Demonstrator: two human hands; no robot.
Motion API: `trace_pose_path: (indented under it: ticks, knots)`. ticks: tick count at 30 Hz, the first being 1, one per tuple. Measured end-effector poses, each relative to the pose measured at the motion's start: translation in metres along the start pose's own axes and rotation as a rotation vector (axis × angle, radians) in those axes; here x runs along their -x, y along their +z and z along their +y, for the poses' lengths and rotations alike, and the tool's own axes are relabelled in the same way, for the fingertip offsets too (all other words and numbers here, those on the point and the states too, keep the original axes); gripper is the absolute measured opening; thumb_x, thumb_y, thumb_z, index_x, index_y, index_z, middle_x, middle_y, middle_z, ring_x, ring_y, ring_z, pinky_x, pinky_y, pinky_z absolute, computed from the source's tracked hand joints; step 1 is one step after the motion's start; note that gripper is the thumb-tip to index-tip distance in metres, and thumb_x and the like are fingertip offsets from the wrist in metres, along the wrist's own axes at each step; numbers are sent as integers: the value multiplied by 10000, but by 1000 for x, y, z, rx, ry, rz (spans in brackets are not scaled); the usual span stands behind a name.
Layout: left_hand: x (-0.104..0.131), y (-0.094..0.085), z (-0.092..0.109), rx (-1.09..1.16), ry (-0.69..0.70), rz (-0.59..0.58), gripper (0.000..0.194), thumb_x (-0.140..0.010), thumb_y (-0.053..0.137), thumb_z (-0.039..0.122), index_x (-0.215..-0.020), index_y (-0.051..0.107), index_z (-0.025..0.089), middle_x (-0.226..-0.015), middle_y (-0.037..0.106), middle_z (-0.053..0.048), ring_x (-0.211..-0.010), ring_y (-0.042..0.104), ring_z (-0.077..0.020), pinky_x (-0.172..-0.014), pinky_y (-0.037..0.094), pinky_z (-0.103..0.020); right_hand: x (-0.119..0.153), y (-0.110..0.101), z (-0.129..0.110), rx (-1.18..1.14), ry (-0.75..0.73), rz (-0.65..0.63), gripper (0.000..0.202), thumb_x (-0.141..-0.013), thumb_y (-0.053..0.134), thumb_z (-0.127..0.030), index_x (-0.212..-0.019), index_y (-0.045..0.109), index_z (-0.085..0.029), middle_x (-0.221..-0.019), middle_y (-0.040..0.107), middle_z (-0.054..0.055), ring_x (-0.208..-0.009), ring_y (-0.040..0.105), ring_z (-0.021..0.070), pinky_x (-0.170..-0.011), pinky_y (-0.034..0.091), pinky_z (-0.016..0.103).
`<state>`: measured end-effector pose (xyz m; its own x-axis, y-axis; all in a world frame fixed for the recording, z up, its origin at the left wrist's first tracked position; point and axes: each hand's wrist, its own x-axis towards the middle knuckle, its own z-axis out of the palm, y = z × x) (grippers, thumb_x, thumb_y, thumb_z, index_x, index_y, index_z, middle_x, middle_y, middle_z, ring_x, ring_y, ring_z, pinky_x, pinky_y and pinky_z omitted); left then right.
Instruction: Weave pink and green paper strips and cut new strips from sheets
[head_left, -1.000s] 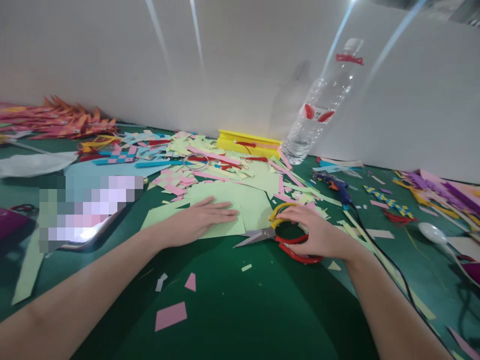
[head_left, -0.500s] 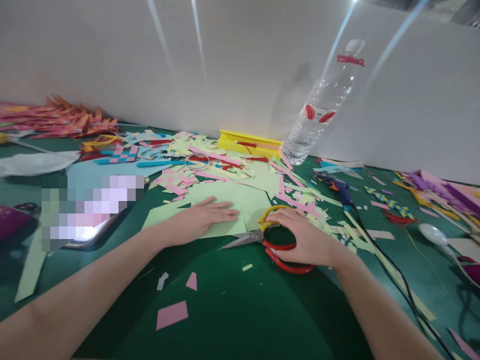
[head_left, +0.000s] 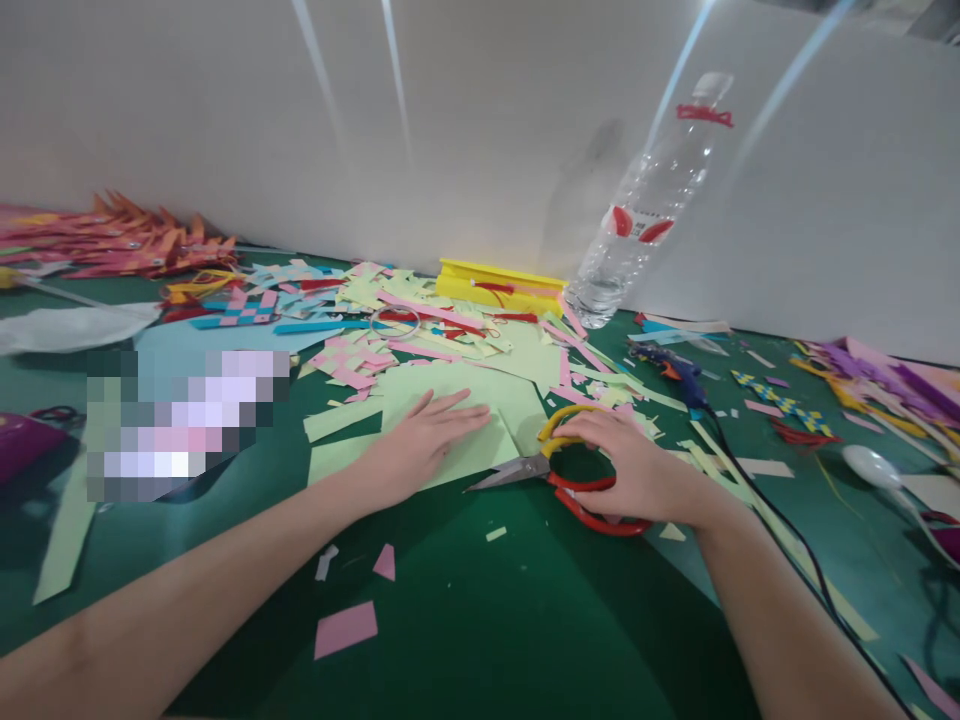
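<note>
My left hand (head_left: 424, 440) lies flat on a pale green sheet of paper (head_left: 487, 440), fingers stretched to the right. More pale green paper lies under and behind that sheet. My right hand (head_left: 626, 465) grips a pair of scissors (head_left: 529, 468) by its handles, one yellow and one red. The blades point left, nearly closed, with their tips just below the green sheet's near edge. Some of my right fingers are hidden behind the handles.
Paper scraps and strips (head_left: 435, 310) are heaped at the back by a yellow folded piece (head_left: 499, 285). A clear bottle (head_left: 645, 220) leans at the wall. A glue gun (head_left: 671, 370) with a black cord lies right. A blurred-out device (head_left: 187, 430) is at left.
My left hand has slid right, carrying the green sheet with it. My right hand and the scissors have also shifted a little to the right.
</note>
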<state>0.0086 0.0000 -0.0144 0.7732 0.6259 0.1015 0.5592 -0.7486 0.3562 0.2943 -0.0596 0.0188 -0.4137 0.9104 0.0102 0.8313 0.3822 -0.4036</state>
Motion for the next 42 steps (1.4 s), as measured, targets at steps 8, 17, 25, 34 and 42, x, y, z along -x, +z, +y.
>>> trace_pose_path:
  ticks: [8,17,25,34,42]
  knots:
    - [7,-19,-22,-55,174,-53,323,-985,391,339,-1209,620,292,-1307,601,46,-1352,371,-158,-1179,136,-408,1,-1,4,-6,61,-47,496,-706,674,-401,-1178,582,-279,-1291,572,55,-1291,436,298,-1050,397,489]
    - [4,-12,-15,-78,173,-137,424,-1020,258,350,-1423,379,299,-1484,384,77,-1422,204,-122,-1173,24,-320,-4,5,0,18,48,-43,543,-701,672,-430,-1196,565,-234,-1288,566,89,-1278,434,316,-1052,372,512]
    - [3,-6,-19,-115,207,-94,417,-1020,271,320,-1425,365,306,-1481,395,70,-1417,218,-111,-1166,13,-315,-6,7,-5,21,65,-57,571,-697,665,-419,-1213,546,-203,-1306,546,121,-1215,492,312,-1001,423,494]
    - [3,-7,-20,-95,219,-105,407,-1016,309,302,-1417,377,322,-1473,402,90,-1416,221,-113,-1171,34,-327,-3,1,-1,-11,50,-131,535,-726,641,-380,-1234,551,-239,-1324,544,77,-1316,396,305,-1074,349,498]
    - [2,-6,-20,-92,206,-109,407,-1010,329,289,-1412,387,317,-1469,407,94,-1415,222,-107,-1169,30,-312,-4,5,-8,-12,5,-109,465,-743,638,-408,-1183,559,-280,-1287,571,55,-1244,461,296,-1036,363,490]
